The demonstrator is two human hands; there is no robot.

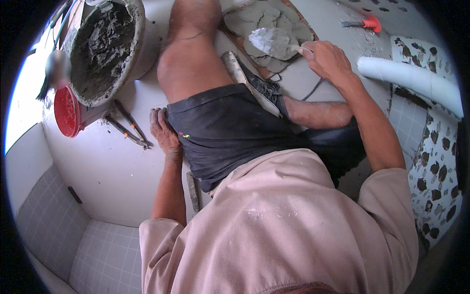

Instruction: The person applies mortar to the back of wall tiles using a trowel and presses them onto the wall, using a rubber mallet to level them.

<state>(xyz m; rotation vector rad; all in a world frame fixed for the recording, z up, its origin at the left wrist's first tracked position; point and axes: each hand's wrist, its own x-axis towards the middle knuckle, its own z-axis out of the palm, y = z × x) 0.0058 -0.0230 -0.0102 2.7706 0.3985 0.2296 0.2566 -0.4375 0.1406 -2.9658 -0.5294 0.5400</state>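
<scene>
My right hand [327,62] grips the handle of a pointing trowel [269,40], whose mortar-smeared blade lies over a spread pile of grey mortar [264,19] on a board. My left hand [164,131] rests on the pale surface [98,181] beside my dark shorts, its dusty fingers apart and holding nothing visible. Left of it lie long pliers or cutters [129,132] with orange bands. A large bucket of dark mortar [103,49] stands at upper left, beside a smaller red-rimmed bucket [66,112]. My bent legs and a shoe [245,83] are between the buckets and the board.
A tool with a red handle [369,23] lies at upper right, above a white pipe [411,83]. Speckled white panels [435,176] line the right side. Grey tiled surfaces [103,250] are at lower left. A long dull bar [192,188] lies beside my left hip.
</scene>
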